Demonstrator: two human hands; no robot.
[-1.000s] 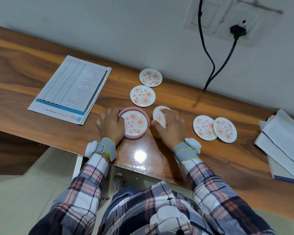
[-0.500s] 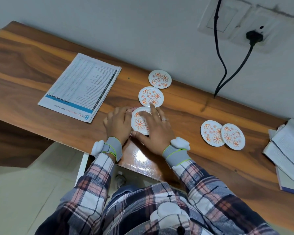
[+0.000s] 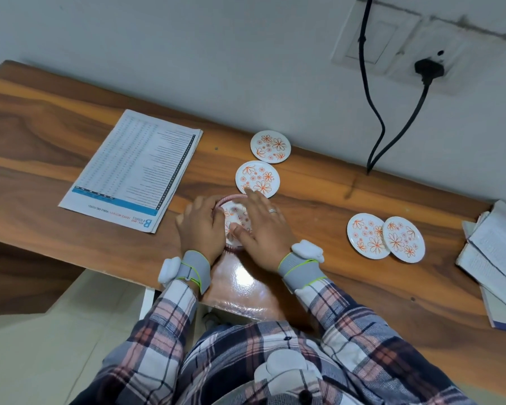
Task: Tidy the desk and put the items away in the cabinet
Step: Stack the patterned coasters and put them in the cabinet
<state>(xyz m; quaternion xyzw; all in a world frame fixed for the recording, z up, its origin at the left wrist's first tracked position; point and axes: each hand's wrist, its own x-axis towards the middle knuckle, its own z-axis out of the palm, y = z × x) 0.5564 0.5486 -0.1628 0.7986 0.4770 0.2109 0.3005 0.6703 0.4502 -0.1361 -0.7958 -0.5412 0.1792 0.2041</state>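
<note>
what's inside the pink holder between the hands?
A floral coaster lies in the pink holder, under straight fingers of the right hand. The left hand grips the rim. Whether more lie beneath is hidden.

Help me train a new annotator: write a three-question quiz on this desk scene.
1. Multiple choice: how many floral coasters lie loose on the desk, outside the pink holder? A) two B) four C) six
2. True or false: the left hand grips the pink holder's rim.
3. Short answer: which hand wears the ring?

Key: 1) B. 2) True. 3) The right hand.
</note>
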